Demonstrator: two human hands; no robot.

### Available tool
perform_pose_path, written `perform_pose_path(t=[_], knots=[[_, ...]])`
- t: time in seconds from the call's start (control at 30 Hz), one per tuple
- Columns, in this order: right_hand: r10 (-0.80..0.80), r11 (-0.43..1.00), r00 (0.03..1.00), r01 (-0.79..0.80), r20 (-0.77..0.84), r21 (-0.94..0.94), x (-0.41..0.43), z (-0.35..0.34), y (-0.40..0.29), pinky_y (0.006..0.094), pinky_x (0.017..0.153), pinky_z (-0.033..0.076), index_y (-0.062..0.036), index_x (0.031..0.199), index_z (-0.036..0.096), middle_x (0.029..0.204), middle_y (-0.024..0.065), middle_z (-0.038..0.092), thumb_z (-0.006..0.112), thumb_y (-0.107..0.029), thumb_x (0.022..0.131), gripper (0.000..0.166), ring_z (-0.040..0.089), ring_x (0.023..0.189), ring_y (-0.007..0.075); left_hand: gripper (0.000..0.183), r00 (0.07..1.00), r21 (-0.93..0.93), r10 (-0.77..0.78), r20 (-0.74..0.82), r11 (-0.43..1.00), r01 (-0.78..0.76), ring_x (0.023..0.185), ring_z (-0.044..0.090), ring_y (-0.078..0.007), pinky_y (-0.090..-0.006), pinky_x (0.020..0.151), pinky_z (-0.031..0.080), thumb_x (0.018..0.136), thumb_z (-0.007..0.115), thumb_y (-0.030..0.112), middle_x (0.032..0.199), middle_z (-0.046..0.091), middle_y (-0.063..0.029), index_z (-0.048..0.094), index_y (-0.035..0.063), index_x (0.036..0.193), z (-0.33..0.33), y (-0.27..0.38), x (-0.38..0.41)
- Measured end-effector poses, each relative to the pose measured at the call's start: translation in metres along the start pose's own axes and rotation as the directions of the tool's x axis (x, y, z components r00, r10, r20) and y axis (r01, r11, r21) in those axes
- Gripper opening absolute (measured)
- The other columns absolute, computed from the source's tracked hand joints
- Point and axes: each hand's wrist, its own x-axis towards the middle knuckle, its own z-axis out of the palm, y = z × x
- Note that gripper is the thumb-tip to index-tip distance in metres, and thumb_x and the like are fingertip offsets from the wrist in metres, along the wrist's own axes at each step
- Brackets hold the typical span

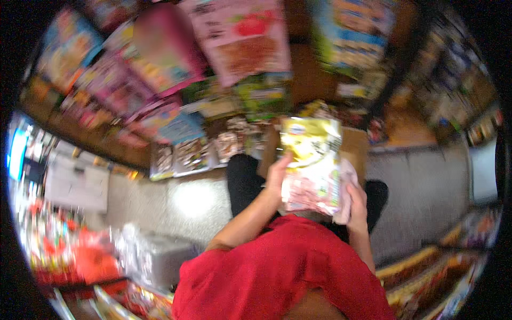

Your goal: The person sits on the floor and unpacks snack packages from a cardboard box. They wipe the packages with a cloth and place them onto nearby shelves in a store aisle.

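A shiny snack pouch (310,168), yellow at the top and pinkish at the bottom, is held over my lap. My left hand (277,174) grips its left edge with the thumb on the front. On the other side, my right hand (357,202) is closed on a pale pink cloth (346,180) that lies against the pouch's right edge. Behind the pouch stands an open cardboard box (358,148), between my dark-clothed knees. The picture is blurred, and the fingers behind the pouch are hidden.
Shelves ahead hold a large pink pouch (250,44), a blue and green pouch (352,36) and other packets. White trays (192,156) of small packets line the lower shelf edge. A plastic-wrapped bundle (156,252) rests on the floor (160,200) at left. More stocked shelves (424,276) stand lower right.
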Motion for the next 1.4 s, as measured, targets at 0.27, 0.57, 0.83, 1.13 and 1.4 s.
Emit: perform_pose_path(t=[0.27, 0.57, 0.83, 1.13, 1.4], knots=[[0.310, 0.944, 0.919, -0.328, 0.244, 0.038, -0.002, 0.011, -0.001, 0.0344, 0.078, 0.051, 0.0069, 0.118, 0.046, 0.106, 0.0172, 0.059, 0.049, -0.024, 0.084, 0.046, 0.062, 0.088, 0.0249, 0.051, 0.999, -0.057, 0.015, 0.051, 0.998, -0.012, 0.110, 0.053, -0.0304, -0.0423, 0.099, 0.037, 0.091, 0.042, 0.037, 0.123, 0.051, -0.0181, 0.042, 0.0011, 0.127, -0.019, -0.025, -0.009], [0.251, 0.941, 0.949, -0.286, 0.191, 0.182, 0.010, 0.019, 0.016, 0.0356, 0.077, 0.051, 0.0111, 0.116, 0.046, 0.104, 0.0201, 0.058, 0.048, -0.012, 0.078, 0.045, 0.062, 0.088, 0.0282, 0.042, 0.993, 0.104, -0.093, 0.067, 0.991, 0.086, 0.092, 0.062, -0.0236, -0.0384, 0.085, 0.049, 0.086, 0.054, 0.032, 0.102, 0.062, -0.0150, 0.054, -0.0016, 0.111, -0.043, -0.032, -0.024], [0.240, 0.970, 0.951, -0.242, 0.194, -0.013, 0.001, 0.004, 0.009, 0.0350, 0.079, 0.049, 0.0085, 0.116, 0.046, 0.106, 0.0178, 0.057, 0.050, -0.012, 0.079, 0.042, 0.060, 0.091, 0.0248, 0.023, 0.982, 0.466, 0.046, -0.181, 0.884, 0.045, 0.071, 0.065, -0.0218, -0.0352, 0.067, 0.055, 0.077, 0.060, -0.001, 0.086, 0.065, -0.0124, 0.058, -0.0027, 0.100, -0.039, -0.041, -0.028], [0.191, 0.979, 0.944, -0.204, 0.268, 0.023, -0.021, 0.025, 0.000, 0.0344, 0.081, 0.048, 0.0075, 0.120, 0.042, 0.107, 0.0170, 0.056, 0.051, -0.010, 0.079, 0.046, 0.059, 0.091, 0.0245, 0.027, 0.973, 0.422, 0.046, -0.227, 0.905, 0.056, 0.075, 0.065, -0.0198, -0.0351, 0.069, 0.054, 0.084, 0.060, 0.019, 0.091, 0.065, -0.0111, 0.058, -0.0010, 0.103, -0.020, -0.041, -0.044], [0.115, 0.993, 0.969, -0.108, 0.219, -0.045, -0.028, 0.023, -0.003, 0.0349, 0.081, 0.048, 0.0059, 0.123, 0.038, 0.109, 0.0180, 0.054, 0.050, -0.006, 0.075, 0.051, 0.058, 0.094, 0.0261, 0.025, 0.995, 0.362, 0.058, -0.085, 0.932, -0.023, 0.083, 0.064, -0.0210, -0.0373, 0.074, 0.054, 0.088, 0.054, 0.018, 0.097, 0.064, -0.0110, 0.057, 0.0007, 0.106, -0.028, -0.045, -0.039]])
